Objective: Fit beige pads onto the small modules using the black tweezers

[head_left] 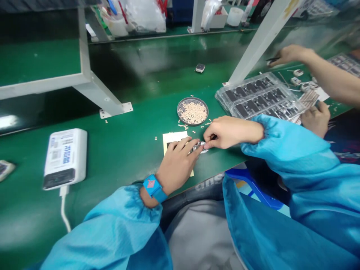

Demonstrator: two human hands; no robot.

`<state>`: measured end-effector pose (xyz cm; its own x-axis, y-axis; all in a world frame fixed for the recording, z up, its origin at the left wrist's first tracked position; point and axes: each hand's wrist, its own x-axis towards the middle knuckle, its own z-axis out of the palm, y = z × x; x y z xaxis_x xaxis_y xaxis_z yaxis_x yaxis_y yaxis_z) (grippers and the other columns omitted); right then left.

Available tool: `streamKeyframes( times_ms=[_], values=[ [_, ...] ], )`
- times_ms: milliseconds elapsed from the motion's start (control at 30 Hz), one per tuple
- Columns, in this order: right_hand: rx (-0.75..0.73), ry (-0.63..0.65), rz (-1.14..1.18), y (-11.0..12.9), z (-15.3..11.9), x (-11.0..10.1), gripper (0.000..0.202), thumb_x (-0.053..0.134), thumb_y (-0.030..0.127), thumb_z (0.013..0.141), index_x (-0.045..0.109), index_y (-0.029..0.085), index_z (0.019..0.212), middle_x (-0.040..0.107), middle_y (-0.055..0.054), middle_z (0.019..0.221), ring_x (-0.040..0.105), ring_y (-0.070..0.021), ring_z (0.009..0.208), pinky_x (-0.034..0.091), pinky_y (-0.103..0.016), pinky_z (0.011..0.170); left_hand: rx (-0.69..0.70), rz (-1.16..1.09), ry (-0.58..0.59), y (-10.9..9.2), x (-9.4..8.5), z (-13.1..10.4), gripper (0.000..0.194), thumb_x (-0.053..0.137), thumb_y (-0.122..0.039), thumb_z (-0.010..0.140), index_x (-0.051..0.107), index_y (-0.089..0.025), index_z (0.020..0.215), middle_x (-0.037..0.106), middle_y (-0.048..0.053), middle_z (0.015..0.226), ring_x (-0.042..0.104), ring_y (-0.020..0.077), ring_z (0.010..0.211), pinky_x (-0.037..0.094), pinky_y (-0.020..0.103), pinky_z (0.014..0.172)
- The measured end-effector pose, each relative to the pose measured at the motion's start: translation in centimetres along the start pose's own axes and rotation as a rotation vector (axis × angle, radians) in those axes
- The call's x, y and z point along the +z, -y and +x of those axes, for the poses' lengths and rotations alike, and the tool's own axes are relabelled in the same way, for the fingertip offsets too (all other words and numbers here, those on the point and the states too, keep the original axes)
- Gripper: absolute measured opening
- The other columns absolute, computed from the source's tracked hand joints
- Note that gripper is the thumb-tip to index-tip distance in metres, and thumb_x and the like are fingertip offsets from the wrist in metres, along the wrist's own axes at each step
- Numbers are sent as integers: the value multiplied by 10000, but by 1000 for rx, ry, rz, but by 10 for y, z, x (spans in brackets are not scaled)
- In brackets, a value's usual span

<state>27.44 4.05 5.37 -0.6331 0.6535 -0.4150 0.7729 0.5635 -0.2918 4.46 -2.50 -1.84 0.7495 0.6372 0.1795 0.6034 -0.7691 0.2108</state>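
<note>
My left hand [178,163], with a blue wrist strap, lies on a pale yellow card [172,138] and pinches a small silvery part [200,147] at its fingertips. My right hand [229,131] meets it from the right, its fingers closed on the same small part. Just beyond the hands stands a round mesh dish [183,102] filled with tiny beige pieces [194,112]; a few of these lie scattered on the green bench around it.
A white power bank [65,157] with a cable lies at the left. Clear trays of dark parts [260,98] sit at the right, where another person's hands [289,54] work. White frame legs [95,92] stand on the bench, and a small grey part [200,68] lies farther back.
</note>
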Motion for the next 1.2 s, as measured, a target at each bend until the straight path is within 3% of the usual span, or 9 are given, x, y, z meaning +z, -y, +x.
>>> streamKeyframes(
  times_ms=[400,800,1033,1200],
  values=[
    [26,218,-68,2,15,-12,210,608,407,896,731,256,816,634,17,687,477,-100,613,282,-253,582,-7,23,-9,-4,4,-1,430,438,-206,1027,567,-213,1438,507,53,1476,393,293,1401,397,468,1049],
    [179,381,-151,17,31,-21,193,631,309,844,770,308,977,687,-4,819,493,-112,606,298,-266,597,27,-30,-24,-10,-1,5,461,459,-161,957,602,-86,1389,524,154,1427,372,326,1411,364,483,1106],
    [252,345,-192,26,25,-24,200,643,330,869,773,277,1012,690,-39,890,562,-152,701,334,-288,635,54,-8,-82,-13,6,7,460,472,-142,936,607,-27,1360,533,189,1394,378,337,1395,385,469,1073],
    [303,318,-231,39,24,-25,166,685,329,863,784,249,970,686,-45,838,531,-137,665,342,-291,649,70,-27,-66,-11,5,10,444,466,-131,939,608,-37,1349,548,191,1352,387,332,1373,390,476,1050]
  ],
)
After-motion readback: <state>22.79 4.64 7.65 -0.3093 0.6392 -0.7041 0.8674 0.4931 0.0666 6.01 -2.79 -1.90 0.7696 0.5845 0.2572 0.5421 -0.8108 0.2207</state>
